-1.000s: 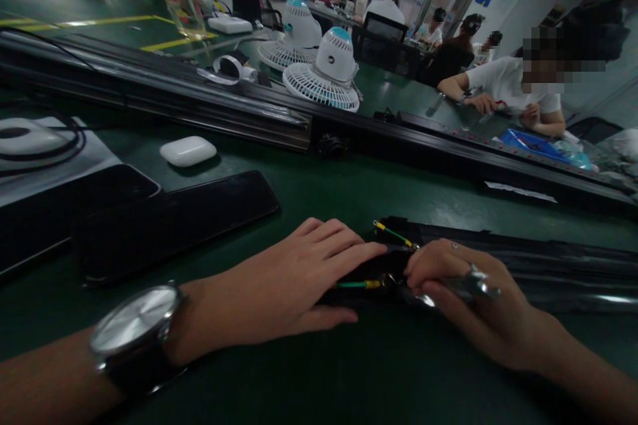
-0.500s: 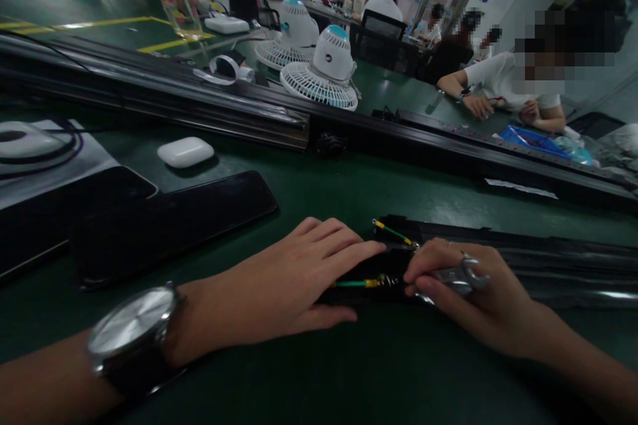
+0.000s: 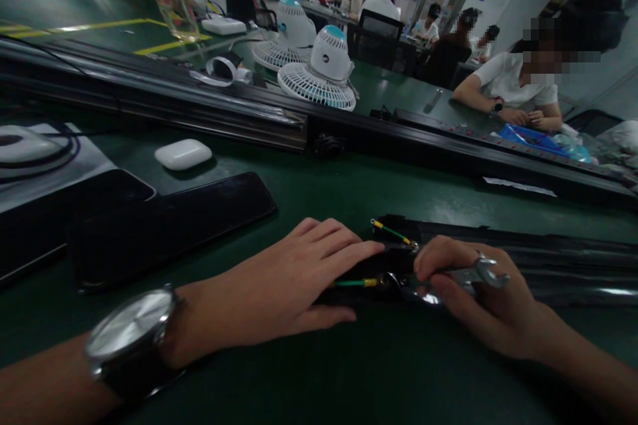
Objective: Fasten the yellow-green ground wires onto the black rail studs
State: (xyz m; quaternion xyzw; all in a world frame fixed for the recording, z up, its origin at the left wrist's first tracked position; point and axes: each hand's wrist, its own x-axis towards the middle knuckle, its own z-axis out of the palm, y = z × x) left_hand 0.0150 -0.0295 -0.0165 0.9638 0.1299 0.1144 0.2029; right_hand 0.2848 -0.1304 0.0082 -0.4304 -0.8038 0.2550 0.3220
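My right hand (image 3: 478, 292) is closed round a silver wrench (image 3: 461, 275). One open jaw sticks out above the palm; the other end lies by a fastener at the end of a green wire with a yellow sleeve (image 3: 369, 283). My left hand (image 3: 309, 272) lies palm down with fingers stretched across the near end of a black profile (image 3: 548, 252), partly covering the lower wire. A second short green wire with yellow ends (image 3: 393, 232) is fixed on the profile just beyond my fingertips, its ring end pointing up left.
Two dark flat devices (image 3: 174, 229) and a white case (image 3: 183, 154) lie left. Long rails (image 3: 423, 146) cross the table behind the hands. Beyond them stand white fans (image 3: 329, 66). A person (image 3: 533, 89) sits at the back right near a blue tray (image 3: 533, 139).
The wrench and my right hand have shifted slightly right, and the wrench's far end now shows at the lower wire's fastener. The person at the right has drawn both hands together.
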